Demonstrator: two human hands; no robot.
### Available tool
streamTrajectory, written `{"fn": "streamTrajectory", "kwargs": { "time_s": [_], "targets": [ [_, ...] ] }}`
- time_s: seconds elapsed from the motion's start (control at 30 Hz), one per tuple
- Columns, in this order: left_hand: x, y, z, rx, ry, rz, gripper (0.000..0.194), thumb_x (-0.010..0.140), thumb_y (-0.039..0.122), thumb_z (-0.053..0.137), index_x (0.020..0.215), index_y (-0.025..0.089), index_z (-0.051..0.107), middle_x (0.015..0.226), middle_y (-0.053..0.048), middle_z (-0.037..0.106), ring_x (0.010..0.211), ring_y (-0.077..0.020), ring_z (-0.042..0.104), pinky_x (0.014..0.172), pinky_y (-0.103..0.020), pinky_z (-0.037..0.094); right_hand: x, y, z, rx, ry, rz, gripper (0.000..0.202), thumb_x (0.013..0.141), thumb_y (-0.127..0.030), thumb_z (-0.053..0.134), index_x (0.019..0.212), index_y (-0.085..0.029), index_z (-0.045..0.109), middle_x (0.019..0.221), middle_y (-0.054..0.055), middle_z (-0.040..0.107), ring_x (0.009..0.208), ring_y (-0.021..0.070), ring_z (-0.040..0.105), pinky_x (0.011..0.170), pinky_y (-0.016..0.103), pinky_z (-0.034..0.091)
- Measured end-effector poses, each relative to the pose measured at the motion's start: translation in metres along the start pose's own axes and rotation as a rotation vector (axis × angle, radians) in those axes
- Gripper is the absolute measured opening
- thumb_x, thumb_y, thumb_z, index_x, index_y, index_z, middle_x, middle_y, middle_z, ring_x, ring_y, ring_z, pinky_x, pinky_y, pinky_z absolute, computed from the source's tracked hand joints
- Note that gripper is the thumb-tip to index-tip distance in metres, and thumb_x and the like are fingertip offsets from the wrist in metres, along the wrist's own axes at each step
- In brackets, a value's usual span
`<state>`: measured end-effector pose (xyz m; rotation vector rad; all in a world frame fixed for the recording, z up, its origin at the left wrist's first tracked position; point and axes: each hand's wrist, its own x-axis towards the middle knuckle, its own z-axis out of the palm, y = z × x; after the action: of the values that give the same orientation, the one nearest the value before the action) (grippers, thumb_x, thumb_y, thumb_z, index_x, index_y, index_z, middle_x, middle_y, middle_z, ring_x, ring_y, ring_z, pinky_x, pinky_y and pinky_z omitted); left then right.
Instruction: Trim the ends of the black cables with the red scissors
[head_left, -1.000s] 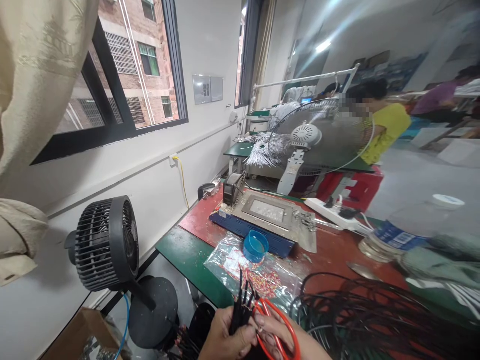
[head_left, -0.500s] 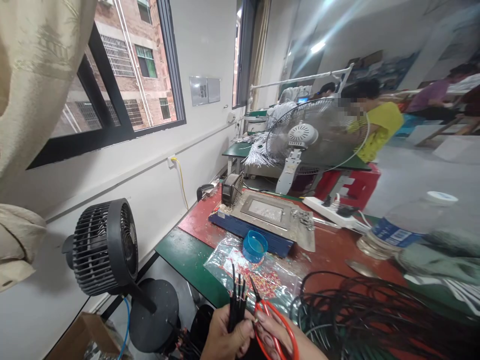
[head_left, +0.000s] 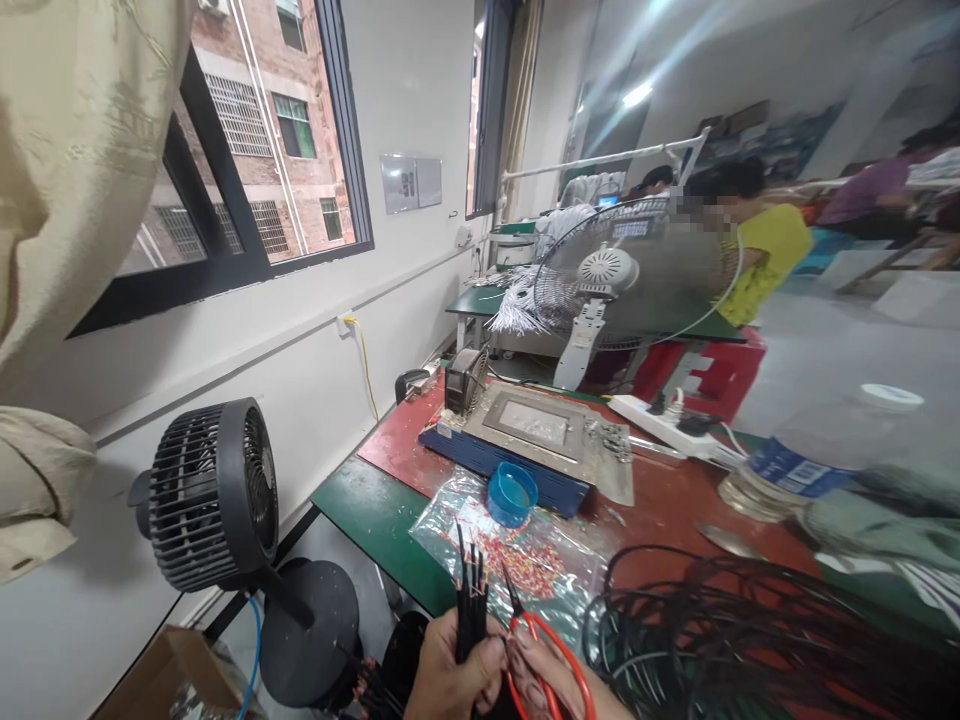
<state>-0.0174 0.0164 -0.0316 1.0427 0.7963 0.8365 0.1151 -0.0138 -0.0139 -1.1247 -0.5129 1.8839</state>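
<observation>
A small bundle of black cables (head_left: 470,610) stands upright in my left hand (head_left: 452,668), its fingers wrapped round them and the stripped tips pointing up. Beside it, my right hand (head_left: 545,668) grips red-handled scissors (head_left: 568,652), their dark blades pointing up and to the left. The two hands are close together at the table's near edge. Just beyond them lies a clear plastic bag (head_left: 577,540) strewn with small red and yellow bits (head_left: 529,562). On the bag sits a round blue container (head_left: 512,495).
A blue box-shaped device with a metal top plate (head_left: 529,425) stands behind the container. Coiled black cables (head_left: 720,630) cover the right side, near a large plastic bottle (head_left: 810,460) and a power strip (head_left: 667,428). A black fan (head_left: 214,495) stands left; a co-worker (head_left: 772,250) sits beyond.
The cable bundle has shifted slightly left and its tips are a little lower. Both hands keep their hold; the view has moved slightly.
</observation>
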Motion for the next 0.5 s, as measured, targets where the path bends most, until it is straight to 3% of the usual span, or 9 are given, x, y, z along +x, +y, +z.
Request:
{"fn": "streamTrajectory", "kwargs": {
  "time_s": [0.1, 0.3, 0.5],
  "targets": [
    [0.0, 0.002, 0.002, 0.015, 0.032, -0.014, 0.045, 0.064, 0.058, 0.062, 0.074, 0.014, 0.053, 0.04, 0.008, 0.043, 0.032, -0.002, 0.031, 0.035, -0.019, 0.022, 0.005, 0.002, -0.004, -0.041, 0.021, -0.034, 0.053, 0.057, -0.067, 0.064, 0.06, -0.018, 0.045, 0.041, -0.009, 0.039, 0.031, 0.0019, 0.033, 0.029, 0.014, 0.023],
    [-0.001, 0.009, 0.003, 0.052, 0.059, -0.04, 0.048, 0.063, 0.061, 0.06, 0.074, 0.015, 0.052, 0.039, 0.009, 0.042, 0.033, -0.0024, 0.031, 0.036, -0.019, 0.023, 0.017, 0.007, -0.012, -0.157, -0.056, -0.121, 0.053, 0.065, -0.069, 0.056, 0.056, -0.017, 0.043, 0.039, -0.009, 0.038, 0.027, 0.0021, 0.032, 0.027, 0.014, 0.026],
    [0.0, 0.008, 0.005, 0.006, 0.077, -0.058, 0.049, 0.061, 0.061, 0.062, 0.075, 0.015, 0.052, 0.038, 0.009, 0.042, 0.032, -0.0023, 0.03, 0.036, -0.02, 0.022, 0.02, 0.016, -0.018, -0.233, -0.012, -0.123, 0.056, 0.062, -0.072, 0.055, 0.055, -0.017, 0.045, 0.039, -0.007, 0.039, 0.028, 0.0032, 0.035, 0.028, 0.015, 0.027]
  ]
}}
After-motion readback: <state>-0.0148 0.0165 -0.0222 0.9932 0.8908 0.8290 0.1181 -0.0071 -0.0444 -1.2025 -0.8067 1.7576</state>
